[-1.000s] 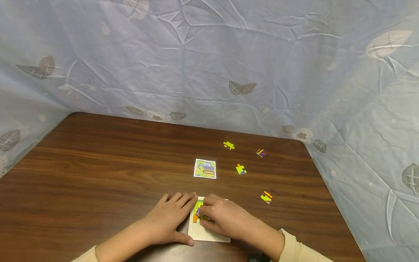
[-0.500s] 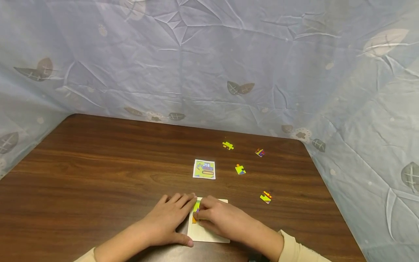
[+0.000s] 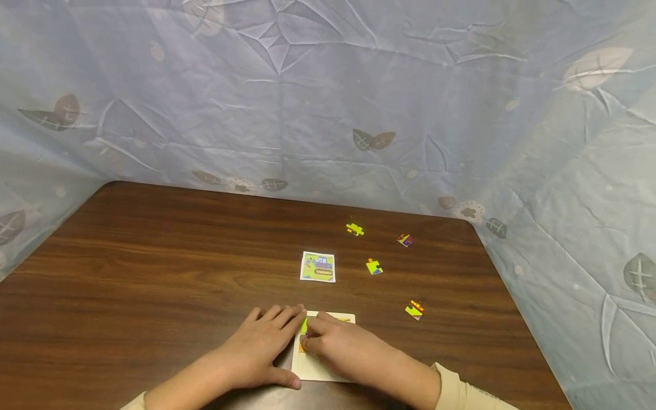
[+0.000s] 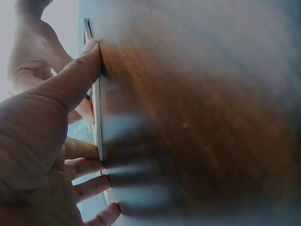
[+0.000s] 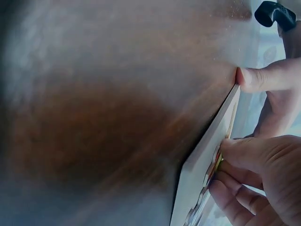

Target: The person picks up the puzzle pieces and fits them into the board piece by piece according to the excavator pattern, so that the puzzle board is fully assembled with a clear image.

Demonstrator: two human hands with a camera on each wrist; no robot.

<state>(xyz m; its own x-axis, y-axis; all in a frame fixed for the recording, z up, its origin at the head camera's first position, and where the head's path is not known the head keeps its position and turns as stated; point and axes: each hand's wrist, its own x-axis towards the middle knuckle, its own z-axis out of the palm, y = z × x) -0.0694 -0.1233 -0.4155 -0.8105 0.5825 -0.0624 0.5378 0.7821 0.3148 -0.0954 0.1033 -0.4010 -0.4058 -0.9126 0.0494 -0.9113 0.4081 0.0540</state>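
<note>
A pale puzzle board [image 3: 320,372] lies near the table's front, partly hidden under both hands. Green and orange puzzle pieces show at its upper left. My left hand [image 3: 256,347] lies along the left side, fingers spread and thumb at the near left corner; in the left wrist view its fingertips [image 4: 98,165] meet the board's edge. With curled fingers, my right hand [image 3: 345,348] reaches over the board. Its thumb and fingers pinch a puzzle piece [image 5: 218,161] with a yellow-green part, low against the board's face in the right wrist view. Most of that piece is hidden.
Beyond the board lies a small picture card [image 3: 318,267] with a digger on green. Several loose pieces are scattered to the right, among them a green one [image 3: 355,229] at the back and a yellow-and-red one [image 3: 414,310] nearer. A patterned cloth [image 3: 328,114] hangs around the table [image 3: 154,273].
My right hand's fingertips have shifted left over the board, now covering more of the pieces at the left side. The left hand stays in place. The head view has shifted slightly.
</note>
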